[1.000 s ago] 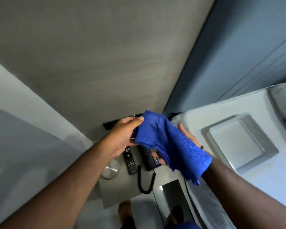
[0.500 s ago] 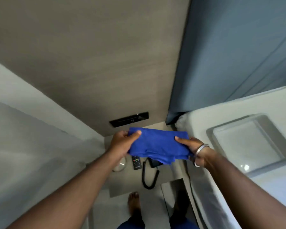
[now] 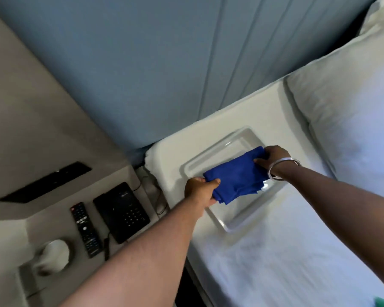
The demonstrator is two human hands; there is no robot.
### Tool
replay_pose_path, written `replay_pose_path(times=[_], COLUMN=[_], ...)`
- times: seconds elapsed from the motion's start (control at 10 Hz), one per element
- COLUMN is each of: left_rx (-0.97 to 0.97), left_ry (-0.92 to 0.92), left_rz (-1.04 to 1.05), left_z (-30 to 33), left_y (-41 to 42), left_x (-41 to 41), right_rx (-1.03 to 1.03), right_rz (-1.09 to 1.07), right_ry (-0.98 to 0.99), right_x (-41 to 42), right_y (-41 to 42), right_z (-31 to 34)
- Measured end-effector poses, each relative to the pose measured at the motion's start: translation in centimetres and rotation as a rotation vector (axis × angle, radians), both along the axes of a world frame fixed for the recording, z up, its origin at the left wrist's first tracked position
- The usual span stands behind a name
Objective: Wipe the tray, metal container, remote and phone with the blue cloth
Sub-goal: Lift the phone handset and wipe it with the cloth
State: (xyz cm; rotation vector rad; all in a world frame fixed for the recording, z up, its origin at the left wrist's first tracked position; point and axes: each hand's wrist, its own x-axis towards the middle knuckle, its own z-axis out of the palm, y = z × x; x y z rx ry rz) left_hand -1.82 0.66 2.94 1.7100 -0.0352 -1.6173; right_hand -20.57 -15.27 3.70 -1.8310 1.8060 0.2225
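Note:
The folded blue cloth (image 3: pixel 236 177) is stretched between both hands above the metal tray (image 3: pixel 237 141), which lies on the white bed. My left hand (image 3: pixel 201 188) pinches the cloth's near-left end; my right hand (image 3: pixel 273 157), with a bangle on the wrist, grips its far-right end. On the bedside table to the left lie the black remote (image 3: pixel 84 229) and the black phone (image 3: pixel 121 210) side by side. The round metal container (image 3: pixel 54 253) stands at the table's near-left, blurred.
A white pillow (image 3: pixel 353 111) fills the bed's right side beside the tray. A padded blue headboard (image 3: pixel 164 63) rises behind. A black slot panel (image 3: pixel 47 181) sits in the wall above the bedside table (image 3: pixel 60 216). Cables hang between table and bed.
Both hands carried the cloth from above the bedside table rightward to over the tray on the bed. The cloth went from loose to folded and stretched flat. The view swung right.

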Motion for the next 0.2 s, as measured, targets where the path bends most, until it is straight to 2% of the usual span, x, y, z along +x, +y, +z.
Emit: replay_pose_path(times=[0.1, 0.2], left_rx=[0.061, 0.142], left_ry=[-0.014, -0.216], left_rz=[-0.042, -0.157], left_z=[-2.34, -2.72], left_y=[-1.70, -1.84], left_x=[-2.53, -2.30], right_rx=[0.007, -0.020], right_rz=[0.088, 0.079], right_ry=[0.039, 0.060], right_x=[-0.77, -0.31], right_y=[-0.70, -0.30], right_z=[-3.01, -3.12])
